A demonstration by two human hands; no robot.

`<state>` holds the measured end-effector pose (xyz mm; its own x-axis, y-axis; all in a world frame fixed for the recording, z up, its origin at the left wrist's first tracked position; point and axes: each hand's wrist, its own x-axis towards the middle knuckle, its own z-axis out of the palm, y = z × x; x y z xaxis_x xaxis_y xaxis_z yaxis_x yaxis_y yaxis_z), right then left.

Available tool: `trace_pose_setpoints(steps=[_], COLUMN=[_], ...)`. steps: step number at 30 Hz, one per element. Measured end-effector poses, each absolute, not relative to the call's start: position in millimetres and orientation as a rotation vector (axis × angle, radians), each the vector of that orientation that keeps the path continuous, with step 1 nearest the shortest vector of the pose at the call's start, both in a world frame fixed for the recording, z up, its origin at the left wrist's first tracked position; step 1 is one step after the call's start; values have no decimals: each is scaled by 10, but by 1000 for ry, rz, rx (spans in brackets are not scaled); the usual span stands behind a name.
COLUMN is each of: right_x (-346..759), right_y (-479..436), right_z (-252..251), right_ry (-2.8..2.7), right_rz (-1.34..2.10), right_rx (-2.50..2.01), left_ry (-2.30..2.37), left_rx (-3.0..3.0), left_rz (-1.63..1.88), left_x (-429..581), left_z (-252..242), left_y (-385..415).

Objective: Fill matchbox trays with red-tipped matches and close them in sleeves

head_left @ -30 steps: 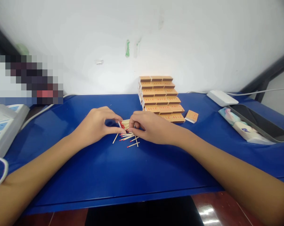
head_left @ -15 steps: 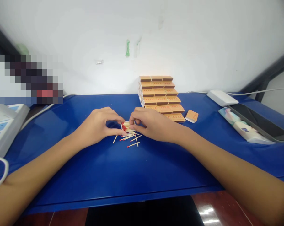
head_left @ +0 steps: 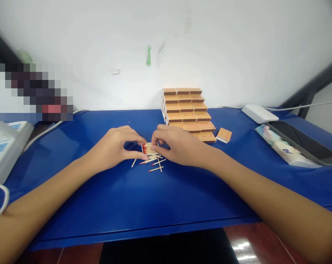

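A small white matchbox tray (head_left: 142, 147) filled with red-headed matches (head_left: 148, 148) sits at the middle of the blue table. My left hand (head_left: 120, 144) grips its left end between thumb and fingers. My right hand (head_left: 172, 145) is at the tray's right side, thumb and forefinger pinched over the matches; whether a match is between them is too small to tell. Several loose matches (head_left: 156, 169) lie on the table in front of the tray, some crossing each other.
Behind my right hand stands a stepped stack of matchboxes (head_left: 186, 108). One separate matchbox cover (head_left: 224, 135) lies to its right. Farther right are a white box (head_left: 259, 114), a tissue pack (head_left: 287, 149) and a phone (head_left: 306, 143). A power strip (head_left: 10, 152) is at the left.
The matches in the tray lie more evenly, with more red heads showing along its left end. Both hands have stayed nearly in place.
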<state>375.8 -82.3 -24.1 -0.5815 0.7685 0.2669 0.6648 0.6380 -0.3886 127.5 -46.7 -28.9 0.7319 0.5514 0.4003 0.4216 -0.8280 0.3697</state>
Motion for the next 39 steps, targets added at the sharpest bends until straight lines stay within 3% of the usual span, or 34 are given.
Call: trace_pose_setpoints(steps=[23, 39], right_x=[3774, 3831], right_y=[-809, -857], right_z=[-187, -153], right_ry=[-2411, -2595], right_rz=[294, 523], right_rx=[-1102, -1149], left_ry=[886, 1089], left_rx=[2694, 2645], left_rz=[796, 741], left_x=[1237, 1224], left_z=[-259, -313], left_y=[-427, -385])
